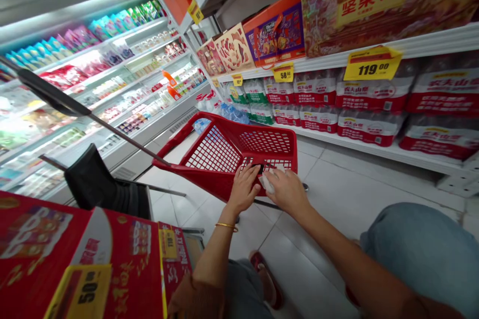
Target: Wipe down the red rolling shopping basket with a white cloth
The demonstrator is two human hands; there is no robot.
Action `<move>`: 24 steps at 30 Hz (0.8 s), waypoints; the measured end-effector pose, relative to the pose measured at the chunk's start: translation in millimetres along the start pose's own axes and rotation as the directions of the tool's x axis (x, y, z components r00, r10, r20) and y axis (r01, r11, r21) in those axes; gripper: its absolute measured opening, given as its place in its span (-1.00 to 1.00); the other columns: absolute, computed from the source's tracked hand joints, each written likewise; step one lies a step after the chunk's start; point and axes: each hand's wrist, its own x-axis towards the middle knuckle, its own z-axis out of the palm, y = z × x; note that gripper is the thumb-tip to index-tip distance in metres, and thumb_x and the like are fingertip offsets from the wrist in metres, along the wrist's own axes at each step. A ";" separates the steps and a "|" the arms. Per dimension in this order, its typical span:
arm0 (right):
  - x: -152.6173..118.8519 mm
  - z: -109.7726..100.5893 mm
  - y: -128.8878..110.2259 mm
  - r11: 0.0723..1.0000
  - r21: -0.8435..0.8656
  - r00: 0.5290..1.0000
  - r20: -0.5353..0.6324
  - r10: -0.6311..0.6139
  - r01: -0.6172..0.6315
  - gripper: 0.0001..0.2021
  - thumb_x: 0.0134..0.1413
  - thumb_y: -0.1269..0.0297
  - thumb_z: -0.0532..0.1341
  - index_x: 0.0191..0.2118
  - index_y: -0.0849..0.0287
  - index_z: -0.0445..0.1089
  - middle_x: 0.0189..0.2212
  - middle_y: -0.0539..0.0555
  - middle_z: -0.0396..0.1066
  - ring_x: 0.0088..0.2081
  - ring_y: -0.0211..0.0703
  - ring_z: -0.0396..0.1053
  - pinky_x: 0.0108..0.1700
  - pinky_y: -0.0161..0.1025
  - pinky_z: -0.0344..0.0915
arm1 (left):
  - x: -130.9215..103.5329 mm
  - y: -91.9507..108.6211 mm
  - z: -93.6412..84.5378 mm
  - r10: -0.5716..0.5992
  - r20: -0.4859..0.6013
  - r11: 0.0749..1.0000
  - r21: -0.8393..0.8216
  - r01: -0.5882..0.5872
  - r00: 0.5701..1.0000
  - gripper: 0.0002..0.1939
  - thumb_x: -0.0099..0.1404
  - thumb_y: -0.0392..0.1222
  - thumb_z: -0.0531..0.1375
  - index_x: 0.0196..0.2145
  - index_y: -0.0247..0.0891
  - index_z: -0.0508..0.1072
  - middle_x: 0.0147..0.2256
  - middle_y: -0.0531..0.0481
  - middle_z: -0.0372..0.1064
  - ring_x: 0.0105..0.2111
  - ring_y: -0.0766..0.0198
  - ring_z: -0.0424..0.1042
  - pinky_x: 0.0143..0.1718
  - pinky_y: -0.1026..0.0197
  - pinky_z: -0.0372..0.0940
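A red plastic rolling shopping basket (219, 187) with lattice sides stands on the tiled floor in front of me, tilted in the picture. My left hand (244, 188), with a gold bangle at the wrist, lies on the basket's near rim with its fingers stretched out, next to a small dark part of the rim. My right hand (287, 190) is closed around a crumpled white cloth (267, 183), or perhaps tissue, and presses it to the same rim. The cloth is partly hidden under the fingers. A long handle (127, 138) with a dark grip extends from the basket to the upper left.
Packs of bottled water (368, 127) and gift boxes (275, 30) fill the shelf on the right. A lit refrigerated display (86, 70) runs along the left. Red cartons (123, 259) are stacked at lower left, near a black chair (105, 189). My knee (422, 254) is at lower right.
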 end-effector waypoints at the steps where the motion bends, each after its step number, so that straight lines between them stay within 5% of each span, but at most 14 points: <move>1: -2.7 0.9 -1.2 1.000 -0.006 1.000 -0.006 -0.003 0.003 -0.56 0.10 0.19 0.23 0.11 0.12 0.36 -0.07 0.21 0.46 -0.10 0.08 0.37 -0.04 -0.08 0.26 | -0.4 1.0 -2.2 -0.004 0.006 1.000 -0.008 0.004 1.000 -0.36 0.49 0.12 -0.27 0.31 -0.27 0.17 0.23 -0.17 0.25 0.32 0.12 0.06 0.34 -0.11 -0.17; 8: -23.7 8.1 -12.7 0.999 0.018 0.993 -0.114 -0.040 0.042 -0.59 0.18 0.24 0.15 0.14 0.14 0.35 0.05 0.22 0.41 -0.05 0.14 0.37 0.00 0.02 0.28 | -1.4 22.8 -0.7 0.003 -0.047 0.998 -0.061 -0.006 0.999 -0.20 0.43 0.27 -0.40 0.37 -0.32 0.00 0.33 -0.22 0.05 0.39 0.06 -0.16 0.35 -0.19 -0.26; 12: -35.8 16.0 -14.5 0.993 0.027 0.972 -0.205 -0.110 0.118 -0.55 0.12 0.27 0.22 0.14 0.18 0.35 0.09 0.27 0.40 0.10 0.22 0.30 0.07 0.09 0.28 | -6.3 36.0 11.5 -0.037 -0.119 0.985 -0.171 0.016 0.992 -0.16 0.40 0.26 -0.49 0.40 -0.39 -0.18 0.33 -0.31 0.02 0.36 0.12 -0.03 0.36 -0.14 -0.23; 17: -47.9 29.9 -3.8 0.964 0.001 0.920 -0.301 -0.253 0.265 -0.43 -0.09 0.27 0.37 0.11 0.18 0.37 0.09 0.26 0.41 0.08 0.26 0.33 0.06 0.13 0.32 | -16.4 34.4 17.4 0.017 -0.134 0.982 -0.184 -0.042 0.991 -0.18 0.42 0.27 -0.45 0.39 -0.34 -0.12 0.31 -0.25 0.07 0.32 0.13 0.07 0.36 -0.11 -0.24; 24: -50.4 31.3 21.8 0.925 0.011 0.870 -0.343 -0.354 0.381 -0.52 0.01 0.27 0.29 0.10 0.17 0.37 0.05 0.25 0.44 0.06 0.17 0.38 0.08 0.12 0.34 | -18.6 26.7 16.8 0.115 -0.122 0.983 -0.129 -0.130 0.986 -0.12 0.38 0.36 -0.38 0.40 -0.34 -0.13 0.33 -0.23 0.04 0.33 0.06 0.03 0.34 -0.09 -0.21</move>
